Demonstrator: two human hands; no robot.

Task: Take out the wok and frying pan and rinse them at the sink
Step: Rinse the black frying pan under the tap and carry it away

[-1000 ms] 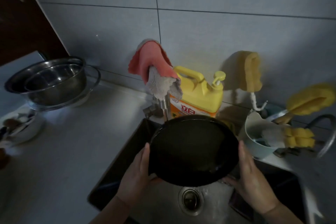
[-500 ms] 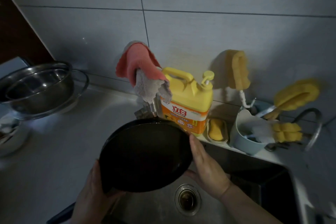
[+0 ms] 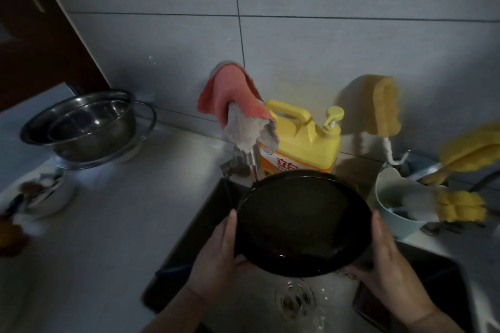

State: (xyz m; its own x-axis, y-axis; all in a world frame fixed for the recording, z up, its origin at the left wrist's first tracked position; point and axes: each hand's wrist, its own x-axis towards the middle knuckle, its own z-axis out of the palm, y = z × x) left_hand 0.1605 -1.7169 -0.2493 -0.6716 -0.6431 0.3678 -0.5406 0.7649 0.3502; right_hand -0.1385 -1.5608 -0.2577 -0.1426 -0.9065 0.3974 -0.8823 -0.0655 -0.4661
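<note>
A round black pan [image 3: 301,220] is held tilted over the steel sink [image 3: 259,311], its inside facing me, with a little water pooled at its lower rim. My left hand [image 3: 216,257] grips the pan's left edge and my right hand [image 3: 389,267] grips its right edge. Water runs off the pan's lower rim onto the drain [image 3: 295,299]. I see no handle on the pan. The tap [image 3: 243,162] stands behind the pan's upper left rim, draped with a pink and grey cloth [image 3: 238,108].
A yellow detergent bottle [image 3: 303,138] stands behind the pan. Nested steel bowls [image 3: 81,124] and a white dish of utensils [image 3: 46,194] sit on the left counter. A pale blue cup [image 3: 395,213] with yellow sponges [image 3: 460,205] stands on the right. A yellow sponge [image 3: 384,105] hangs on the wall.
The pan swung left over the counter edge half a second ago and is now back to the right over the sink centre, with water spilling from its lower rim.
</note>
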